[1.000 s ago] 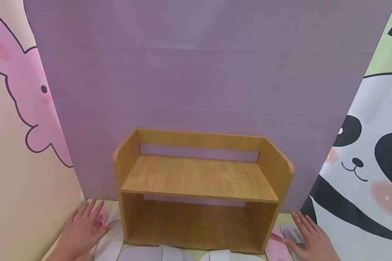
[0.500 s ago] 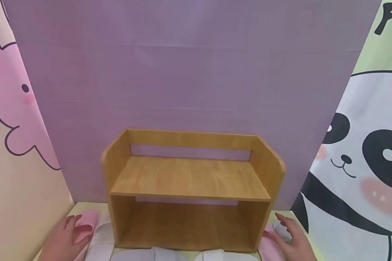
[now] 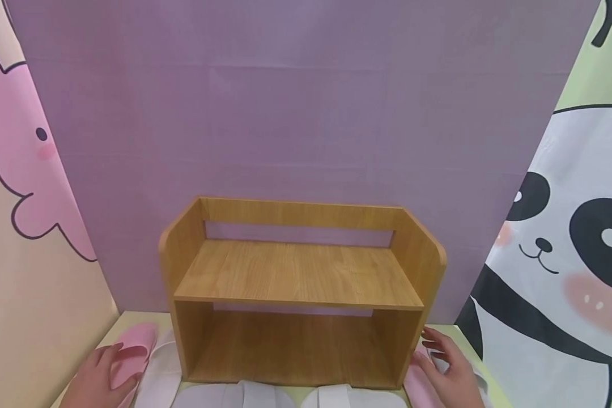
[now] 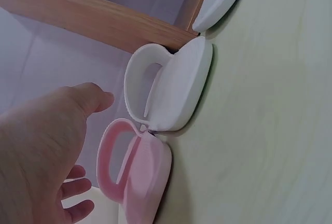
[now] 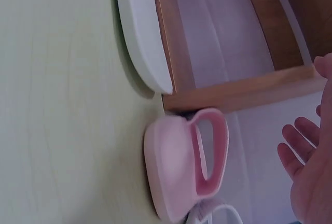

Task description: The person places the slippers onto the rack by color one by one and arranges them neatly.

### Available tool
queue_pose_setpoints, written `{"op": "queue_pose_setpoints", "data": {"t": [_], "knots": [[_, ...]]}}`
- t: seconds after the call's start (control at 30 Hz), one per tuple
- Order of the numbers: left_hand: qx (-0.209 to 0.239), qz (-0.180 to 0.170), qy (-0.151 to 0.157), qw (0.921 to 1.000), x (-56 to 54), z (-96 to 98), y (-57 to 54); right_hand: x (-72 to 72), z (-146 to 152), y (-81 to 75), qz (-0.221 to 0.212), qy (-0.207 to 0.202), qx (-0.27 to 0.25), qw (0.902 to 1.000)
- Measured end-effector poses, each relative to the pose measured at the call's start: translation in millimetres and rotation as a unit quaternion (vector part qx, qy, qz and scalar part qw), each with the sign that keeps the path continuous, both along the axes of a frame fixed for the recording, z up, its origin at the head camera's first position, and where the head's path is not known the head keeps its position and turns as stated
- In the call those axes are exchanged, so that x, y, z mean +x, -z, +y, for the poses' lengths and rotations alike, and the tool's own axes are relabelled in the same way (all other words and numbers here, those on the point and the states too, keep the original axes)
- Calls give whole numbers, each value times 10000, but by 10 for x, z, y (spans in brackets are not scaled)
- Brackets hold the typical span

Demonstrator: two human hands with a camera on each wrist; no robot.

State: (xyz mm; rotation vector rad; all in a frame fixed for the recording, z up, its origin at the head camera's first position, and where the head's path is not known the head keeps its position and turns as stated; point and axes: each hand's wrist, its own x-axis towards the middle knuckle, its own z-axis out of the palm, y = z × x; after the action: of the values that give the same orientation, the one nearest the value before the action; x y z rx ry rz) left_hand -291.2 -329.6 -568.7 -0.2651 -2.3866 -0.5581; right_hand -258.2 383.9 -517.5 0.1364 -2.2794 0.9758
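— What is seen nearest?
— White slippers (image 3: 211, 395) are cut off by the bottom edge. At lower left, the left hand (image 3: 94, 378) is held beside a pink slipper (image 3: 139, 334); at lower right, the right hand (image 3: 456, 374) is held near a second pink slipper (image 3: 419, 384).

— Is anything gripped?
— Nothing is. On both hands the fingers are parted and loosely bent; whether anything is brushed by their tips cannot be told.

— How would a pink slipper be expected to handle?
— It would be judged light, soft and hardly breakable, though its smooth face may slide on the table (image 4: 259, 130). A hold would best be taken at the arched strap; the sole looks firmer.

— And farther off?
— In the lower middle, a wooden shelf (image 3: 301, 272) is flanked by slippers; behind it, the upper frame is filled by a purple sheet (image 3: 296, 113).
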Motion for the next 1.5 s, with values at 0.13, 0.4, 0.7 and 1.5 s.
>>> {"op": "queue_pose_setpoints", "data": {"t": [0.13,0.4,0.7,1.5], "knots": [[28,-95,29,9999,1,-16,19,-20,-77,12,151,-82,-207,9996],[100,-1059,-109,9943,-17,-15,55,-24,-240,31,-110,306,-761,9966],[129,-1583,-337,9867,-29,15,12,-84,-413,57,322,531,-1050,9925],[157,-2771,-1114,9542,-5,-112,263,-107,-569,172,439,1118,-1041,9873]]}}
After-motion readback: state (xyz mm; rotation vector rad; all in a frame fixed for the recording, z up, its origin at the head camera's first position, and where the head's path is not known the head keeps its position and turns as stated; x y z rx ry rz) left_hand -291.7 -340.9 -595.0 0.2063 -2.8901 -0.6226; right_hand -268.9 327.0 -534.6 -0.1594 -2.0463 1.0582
